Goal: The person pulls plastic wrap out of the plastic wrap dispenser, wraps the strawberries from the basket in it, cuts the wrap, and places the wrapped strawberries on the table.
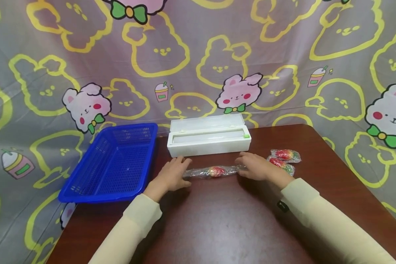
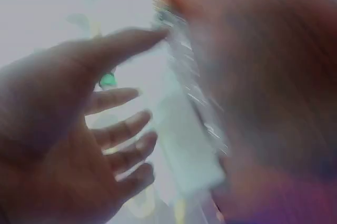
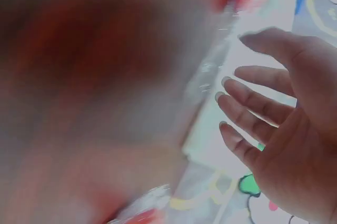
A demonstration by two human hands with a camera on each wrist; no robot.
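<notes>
A red, yellow and green fruit-like item [image 1: 216, 171] lies wrapped in clear film, whose loose ends stretch out to both sides on the table. At the left end of the film is my left hand [image 1: 172, 174], fingers loosely spread. My right hand [image 1: 255, 167] is at the other end, its fingers relaxed too. Both wrist views show the left palm [image 2: 79, 129] and right palm [image 3: 295, 155] with fingers apart, holding nothing. Behind them stands a white film dispenser box [image 1: 209, 147], lid raised, with a green slider [image 1: 246, 136] on its edge.
Two more film-wrapped items, one farther back [image 1: 285, 155] and one nearer [image 1: 281, 166], lie beyond my right hand. A blue perforated basket [image 1: 107, 200] stands at the left of the brown table [image 1: 214, 223]. A patterned curtain [image 1: 191, 47] hangs close behind.
</notes>
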